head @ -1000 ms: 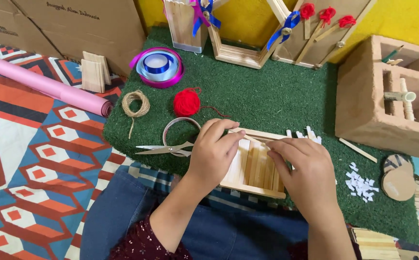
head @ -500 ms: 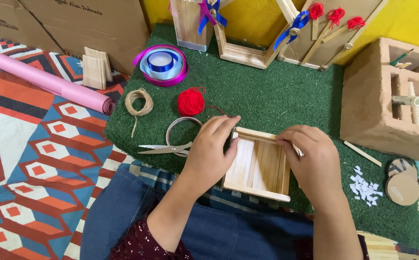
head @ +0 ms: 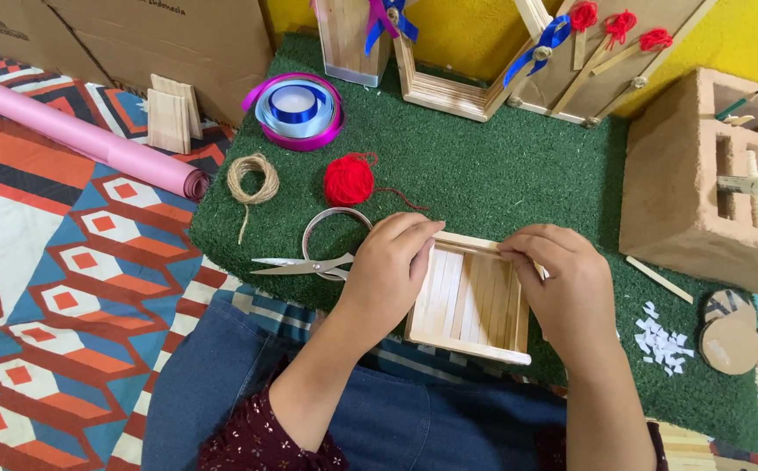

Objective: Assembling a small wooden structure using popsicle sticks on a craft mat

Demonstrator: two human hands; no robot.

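Note:
A shallow square tray of pale wooden sticks (head: 470,301) rests on the green turf mat (head: 483,166) just in front of my lap. My left hand (head: 387,270) grips the tray's left wall, fingers curled over its far corner. My right hand (head: 566,292) holds the right wall, fingertips pinching the far right corner. The tray's floor of side-by-side sticks shows between my hands. Silver scissors (head: 305,264) lie just left of my left hand, beside a clear tape ring (head: 331,228).
A red yarn ball (head: 348,179), a twine coil (head: 252,179) and ribbon spools (head: 294,109) lie farther back. Stick frames with bows lean against the yellow wall. A brick-coloured block (head: 701,183) stands right; white paper bits (head: 662,340) and a pink paper roll (head: 82,135) lie around.
The tray has been turned from tilted on edge to lying flat with its floor facing up. Both hands shifted to its side walls.

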